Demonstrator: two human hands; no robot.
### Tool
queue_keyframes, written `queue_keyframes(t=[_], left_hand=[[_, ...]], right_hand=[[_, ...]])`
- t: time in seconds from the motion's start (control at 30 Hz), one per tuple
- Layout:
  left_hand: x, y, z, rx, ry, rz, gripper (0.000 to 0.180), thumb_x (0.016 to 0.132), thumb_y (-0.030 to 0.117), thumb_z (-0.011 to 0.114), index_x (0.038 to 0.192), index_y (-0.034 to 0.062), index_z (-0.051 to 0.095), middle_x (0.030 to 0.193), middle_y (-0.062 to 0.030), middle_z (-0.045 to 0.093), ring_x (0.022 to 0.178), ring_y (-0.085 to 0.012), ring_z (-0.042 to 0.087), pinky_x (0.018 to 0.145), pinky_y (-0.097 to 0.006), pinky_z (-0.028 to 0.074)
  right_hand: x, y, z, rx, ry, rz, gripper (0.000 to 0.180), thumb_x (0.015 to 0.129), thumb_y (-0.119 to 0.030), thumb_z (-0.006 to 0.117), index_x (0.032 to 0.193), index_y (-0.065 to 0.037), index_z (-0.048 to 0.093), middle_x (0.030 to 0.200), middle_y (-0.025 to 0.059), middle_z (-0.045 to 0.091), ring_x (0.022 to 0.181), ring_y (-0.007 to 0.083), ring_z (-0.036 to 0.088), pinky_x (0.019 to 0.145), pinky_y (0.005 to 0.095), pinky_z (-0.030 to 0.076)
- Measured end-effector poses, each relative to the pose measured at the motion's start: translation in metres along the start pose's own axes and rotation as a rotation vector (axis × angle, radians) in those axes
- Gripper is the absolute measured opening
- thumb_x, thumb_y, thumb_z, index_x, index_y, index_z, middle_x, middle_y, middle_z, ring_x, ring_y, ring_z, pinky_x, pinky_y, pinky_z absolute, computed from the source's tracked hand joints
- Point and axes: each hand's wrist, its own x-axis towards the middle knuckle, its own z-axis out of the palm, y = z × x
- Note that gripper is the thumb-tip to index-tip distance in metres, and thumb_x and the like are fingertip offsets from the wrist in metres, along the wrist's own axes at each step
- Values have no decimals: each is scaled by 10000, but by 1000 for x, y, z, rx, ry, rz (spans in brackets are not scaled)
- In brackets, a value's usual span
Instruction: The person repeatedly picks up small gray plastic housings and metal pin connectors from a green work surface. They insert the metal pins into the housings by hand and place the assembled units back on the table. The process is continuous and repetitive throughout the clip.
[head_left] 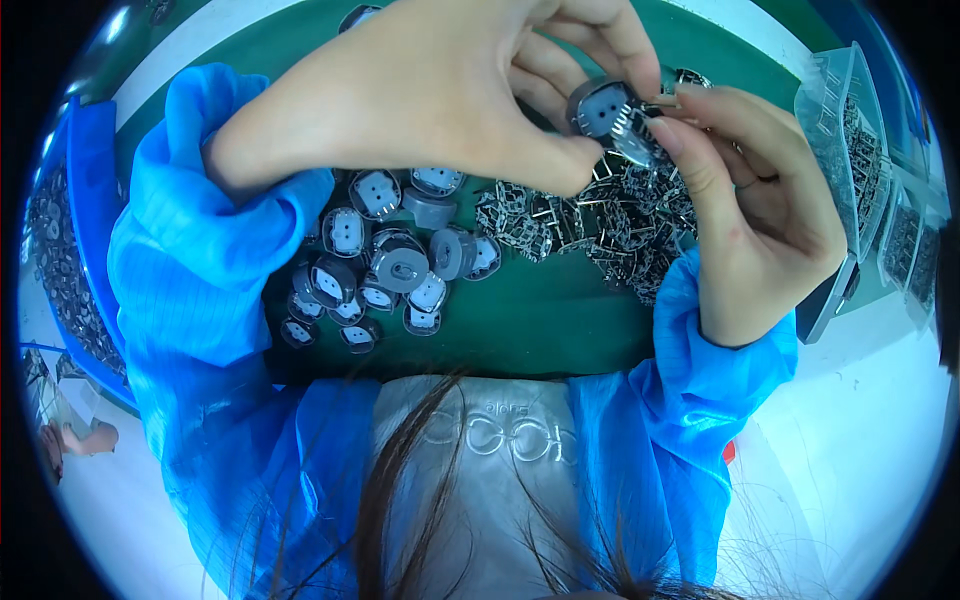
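Note:
My left hand (430,95) reaches in over the green mat, its thumb and fingers closed round a rounded dark grey plastic housing (603,108) with a lighter face. A shiny small metal part (637,140) with a row of thin prongs lies against the housing's right side. From the right, my right hand (755,190) pinches at that metal part with thumb and forefinger; the fingertips partly hide the contact. Below my left hand lies a pile of similar grey housings (400,262), some showing pale faces with two dark holes. Beside it is a tangled heap of metal parts (630,222).
A blue bin (92,190) of small dark parts stands at the left. Clear plastic trays (845,130) with metal pieces stand at the right. The green mat (520,330) covers the work surface. Another person's hand (90,438) shows at the far left edge.

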Motion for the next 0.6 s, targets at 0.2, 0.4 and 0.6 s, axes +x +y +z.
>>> queue_keyframes(t=[0.2,0.4,0.6], left_hand=[[6,0,-5,92,95,87,468,842,-38,799,1284,-27,643,1095,-113,697,950,-122,684,834,-222,563],[-3,-27,-8,302,125,211,419,829,-52,815,1218,-42,660,1042,-118,718,905,-116,711,760,-211,585],[-2,7,12,357,196,58,325,822,-53,824,1108,-60,669,1030,-117,739,921,-105,721,781,-223,600]], right_hand=[[0,7,2,-215,-15,-167,181,843,132,755,1012,80,713,1045,164,729,989,231,707,904,337,566],[4,5,1,-253,-40,-237,172,839,110,768,1003,71,730,993,131,750,970,204,705,892,322,552],[2,8,6,-275,6,-150,188,829,108,778,1007,62,738,983,122,757,925,181,702,876,307,548]])
